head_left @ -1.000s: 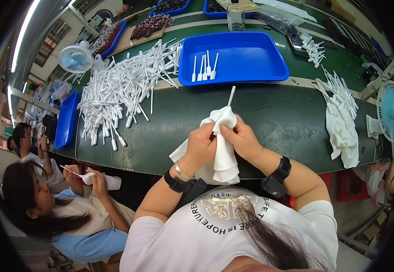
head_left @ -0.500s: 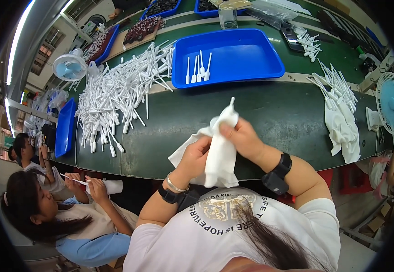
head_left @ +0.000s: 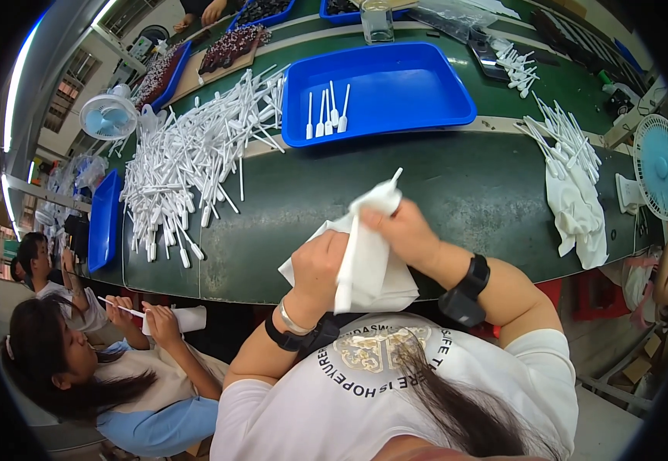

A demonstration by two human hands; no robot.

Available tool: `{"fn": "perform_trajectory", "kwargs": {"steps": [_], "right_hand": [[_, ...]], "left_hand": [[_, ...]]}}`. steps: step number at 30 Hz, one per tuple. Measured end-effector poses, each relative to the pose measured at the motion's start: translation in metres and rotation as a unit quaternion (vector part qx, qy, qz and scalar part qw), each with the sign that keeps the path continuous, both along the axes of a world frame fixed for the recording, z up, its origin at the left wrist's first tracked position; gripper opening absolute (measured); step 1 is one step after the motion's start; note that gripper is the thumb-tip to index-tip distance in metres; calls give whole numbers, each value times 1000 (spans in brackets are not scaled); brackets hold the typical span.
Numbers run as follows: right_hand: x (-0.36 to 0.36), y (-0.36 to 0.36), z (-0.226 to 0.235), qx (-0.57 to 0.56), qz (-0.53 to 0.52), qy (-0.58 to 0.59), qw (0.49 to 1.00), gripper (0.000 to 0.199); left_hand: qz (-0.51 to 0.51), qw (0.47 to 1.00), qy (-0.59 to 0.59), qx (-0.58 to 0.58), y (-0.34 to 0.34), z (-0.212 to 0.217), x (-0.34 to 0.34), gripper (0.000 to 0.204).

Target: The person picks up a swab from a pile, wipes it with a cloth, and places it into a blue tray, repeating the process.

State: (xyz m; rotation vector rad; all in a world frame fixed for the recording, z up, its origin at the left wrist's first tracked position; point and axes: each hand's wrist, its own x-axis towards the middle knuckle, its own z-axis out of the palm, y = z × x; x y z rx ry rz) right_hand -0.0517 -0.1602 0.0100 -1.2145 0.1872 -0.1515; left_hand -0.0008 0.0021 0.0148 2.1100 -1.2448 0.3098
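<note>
Blue tray (head_left: 445, 115): my landmark
White cloth (head_left: 380, 269): I find it held, nearside of tray
Left hand (head_left: 319, 265): fingers curled on cloth
Right hand (head_left: 412, 234): fingers gripping cloth
White stick (head_left: 398, 175): end protrudes from cloth toward tray

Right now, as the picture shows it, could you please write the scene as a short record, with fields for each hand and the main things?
Left hand: grips the white cloth
Right hand: grips the same cloth, higher up
White stick: its end shows above that cloth
Blue tray: holds five white sticks
Large pile: many white sticks, left of the tray
Right side: smaller bundle, another white cloth at its near end
</note>
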Motion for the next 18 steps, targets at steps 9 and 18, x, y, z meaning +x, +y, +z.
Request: {"fn": "perform_trajectory", "kwargs": {"steps": [9, 18], "right_hand": [[4, -31, 0, 215, 4, -69, 974, 20], [-2, -61, -12, 139, 319, -179, 920, 30]], "left_hand": [[-46, 973, 207, -92, 13, 3, -3, 12], [-263, 597, 755, -63, 59, -13, 18, 15]]}}
